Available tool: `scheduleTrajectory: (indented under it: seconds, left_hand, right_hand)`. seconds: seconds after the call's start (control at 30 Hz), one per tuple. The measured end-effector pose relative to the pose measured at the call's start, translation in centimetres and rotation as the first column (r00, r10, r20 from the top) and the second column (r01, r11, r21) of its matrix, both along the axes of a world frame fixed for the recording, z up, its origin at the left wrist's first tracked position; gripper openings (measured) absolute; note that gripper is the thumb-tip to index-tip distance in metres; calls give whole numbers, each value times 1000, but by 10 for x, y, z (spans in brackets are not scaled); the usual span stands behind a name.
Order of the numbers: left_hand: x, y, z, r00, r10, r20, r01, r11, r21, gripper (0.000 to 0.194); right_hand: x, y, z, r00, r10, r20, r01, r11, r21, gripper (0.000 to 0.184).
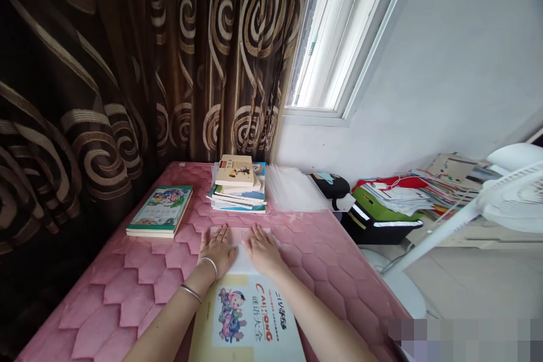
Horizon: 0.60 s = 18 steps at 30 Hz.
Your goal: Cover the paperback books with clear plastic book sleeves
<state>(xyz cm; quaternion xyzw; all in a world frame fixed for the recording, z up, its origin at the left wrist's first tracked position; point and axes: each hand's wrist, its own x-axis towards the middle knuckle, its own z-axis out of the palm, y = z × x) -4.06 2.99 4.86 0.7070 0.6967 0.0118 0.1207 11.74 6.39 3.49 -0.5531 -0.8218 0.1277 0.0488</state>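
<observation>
A pale yellow picture book (246,317) lies on the pink quilted surface in front of me, its cover showing cartoon figures and large lettering. Beyond its cover extends a white page or flap (242,261), with small print near the far edge. My left hand (217,250), with two silver bangles on the wrist and forearm, rests flat on the left side of that far part, fingers stretched out. Opposite it, my right hand (263,250) presses flat on the right side, fingers also extended. Both palms hide some of the page beneath.
Two green-edged books (160,209) lie at the left. A book stack (237,184) stands at the back beside clear plastic sheets (297,188). Past the mattress's (127,288) right edge are a black-and-green box (379,212) and a white fan (445,232). A patterned curtain (190,68) hangs behind.
</observation>
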Motion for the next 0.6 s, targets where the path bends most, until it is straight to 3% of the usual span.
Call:
scheduleTrajectory:
  seconds: [0.13,0.33,0.5,0.6]
  left_hand:
    - [-16,-2,0,1000,26,-16,-26,999,-29,72]
    - [-35,-7,4,995,27,-93,-30,999,-33,69]
    - [-18,8,16,974,35,-224,-19,997,75,54]
    - [2,24,19,973,21,-228,1,995,95,47]
  right_hand:
    - [35,1,2,994,-67,86,72,996,-51,62]
    - [39,2,1,993,-68,97,73,996,-52,62]
    - [37,0,-2,995,-71,76,72,997,-9,62]
    - [36,-1,1,994,-73,77,74,997,-2,61]
